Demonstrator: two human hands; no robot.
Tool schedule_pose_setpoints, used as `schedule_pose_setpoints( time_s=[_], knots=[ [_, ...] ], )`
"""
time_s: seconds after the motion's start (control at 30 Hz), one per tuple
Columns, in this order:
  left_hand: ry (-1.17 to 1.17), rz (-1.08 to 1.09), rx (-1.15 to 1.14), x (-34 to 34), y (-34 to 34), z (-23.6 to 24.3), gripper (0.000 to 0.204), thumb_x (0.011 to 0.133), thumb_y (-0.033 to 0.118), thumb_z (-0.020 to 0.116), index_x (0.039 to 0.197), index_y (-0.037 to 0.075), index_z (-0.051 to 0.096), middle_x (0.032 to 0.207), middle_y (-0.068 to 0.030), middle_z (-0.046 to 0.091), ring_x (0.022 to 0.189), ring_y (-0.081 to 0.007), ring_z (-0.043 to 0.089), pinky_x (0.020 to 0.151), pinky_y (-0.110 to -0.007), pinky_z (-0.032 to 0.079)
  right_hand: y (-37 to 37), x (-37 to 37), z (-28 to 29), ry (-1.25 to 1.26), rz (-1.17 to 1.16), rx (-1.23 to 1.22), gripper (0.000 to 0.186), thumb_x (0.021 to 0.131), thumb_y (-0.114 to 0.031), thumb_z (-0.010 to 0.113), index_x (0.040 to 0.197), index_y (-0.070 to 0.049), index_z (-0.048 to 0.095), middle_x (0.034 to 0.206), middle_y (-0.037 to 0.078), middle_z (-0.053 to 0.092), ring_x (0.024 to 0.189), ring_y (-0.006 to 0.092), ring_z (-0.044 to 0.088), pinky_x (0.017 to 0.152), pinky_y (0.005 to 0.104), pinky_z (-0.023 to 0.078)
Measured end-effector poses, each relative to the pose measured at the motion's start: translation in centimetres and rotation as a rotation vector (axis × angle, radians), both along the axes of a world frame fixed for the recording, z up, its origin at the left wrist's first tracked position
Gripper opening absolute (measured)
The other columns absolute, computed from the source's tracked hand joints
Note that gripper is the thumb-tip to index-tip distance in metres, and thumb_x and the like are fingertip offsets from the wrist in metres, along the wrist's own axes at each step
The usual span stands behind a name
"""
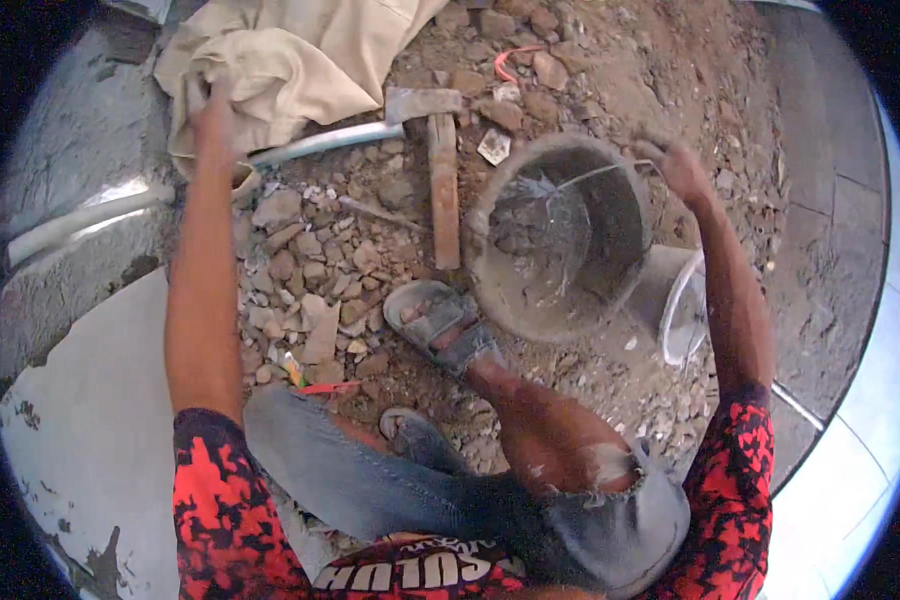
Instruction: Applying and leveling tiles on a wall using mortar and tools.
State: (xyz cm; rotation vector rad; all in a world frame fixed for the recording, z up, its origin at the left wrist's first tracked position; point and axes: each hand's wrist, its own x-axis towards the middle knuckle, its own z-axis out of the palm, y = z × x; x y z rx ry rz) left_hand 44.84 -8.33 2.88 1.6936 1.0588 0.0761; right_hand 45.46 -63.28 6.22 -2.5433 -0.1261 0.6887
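My left hand (211, 104), slightly blurred, reaches forward and grips a fold of a crumpled beige cloth or sack (310, 72). On the right, my right hand (682, 172) is closed at the far right rim of a round grey mortar-stained bucket (488, 285). From its fingers a thin pale wire-like piece (602, 174) runs over the bucket's opening; whether it is the bucket's handle I cannot make out. Inside the bucket is a grey, wet-looking mass (530, 235). Between my hands a hammer (444, 190) with a wooden handle lies on the rubble, its head toward the sack.
A pale pipe (95, 222) runs along the left and under the sack. A smaller whitish container (682, 305) lies on its side by the bucket. Broken stones (315, 255) cover the ground around my sandalled foot (435, 318). Grey paving (835, 200) borders the right side.
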Motion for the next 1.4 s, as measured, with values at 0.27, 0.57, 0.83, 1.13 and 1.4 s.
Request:
schedule_pose_setpoints(
  time_s=[0.27,0.57,0.83,1.13,1.4],
  knots=[
    [-0.342,0.058,-0.484,-10.6,-2.0,-0.8,0.04,0.086,0.021,0.048,0.118,0.001,0.037,0.109,-0.0148,0.049,0.099,-0.0281,0.05,0.08,-0.036,0.043,1.9,-2.5,3.7,0.154,-0.182,0.22,0.055,0.082,-0.05,0.044,0.111,-0.004,0.054,0.108,0.008,0.056,0.095,0.0214,0.052,0.087,0.0322,0.037],
    [0.147,-0.421,-1.066,-19.6,-19.3,1.4,0.059,0.087,0.054,0.028,0.113,0.002,0.043,0.101,-0.0103,0.054,0.089,-0.0191,0.053,0.08,-0.034,0.042,5.9,-2.6,3.4,0.02,-0.235,-0.079,0.048,0.086,-0.044,0.041,0.097,-0.001,0.06,0.089,0.006,0.058,0.084,0.0147,0.048,0.079,0.0267,0.037],
    [-0.052,-0.511,-1.155,-18.1,-25.4,6.1,0.082,0.079,0.065,0.032,0.125,-0.002,0.029,0.124,-0.0131,0.037,0.091,-0.0198,0.048,0.082,-0.037,0.041,2.1,-0.2,9.1,-0.229,-0.135,0.031,0.05,0.086,-0.044,0.039,0.09,0.002,0.058,0.078,0.006,0.056,0.068,0.0147,0.048,0.065,0.0271,0.038],
    [-0.258,-0.407,-1.35,-14.5,-30.4,3.2,0.086,0.077,0.067,0.033,0.131,0.001,0.022,0.129,-0.0164,0.034,0.105,-0.024,0.046,0.092,-0.043,0.032,1.3,5.4,10.3,0.142,-0.439,0.135,0.065,0.08,-0.062,0.034,0.101,-0.005,0.06,0.085,0.006,0.06,0.074,0.0196,0.053,0.067,0.0282,0.041],
    [-0.14,-0.501,-1.035,-16.8,-20.6,-0.3,0.06,0.085,0.045,0.043,0.125,0.002,0.032,0.121,-0.0119,0.045,0.096,-0.0196,0.052,0.085,-0.038,0.04,9.3,13.4,12.8,-0.515,0.404,-0.267,0.038,0.081,-0.032,0.052,0.101,0.0,0.057,0.099,0.019,0.058,0.093,0.0298,0.056,0.08,0.0375,0.042]
  ],
)
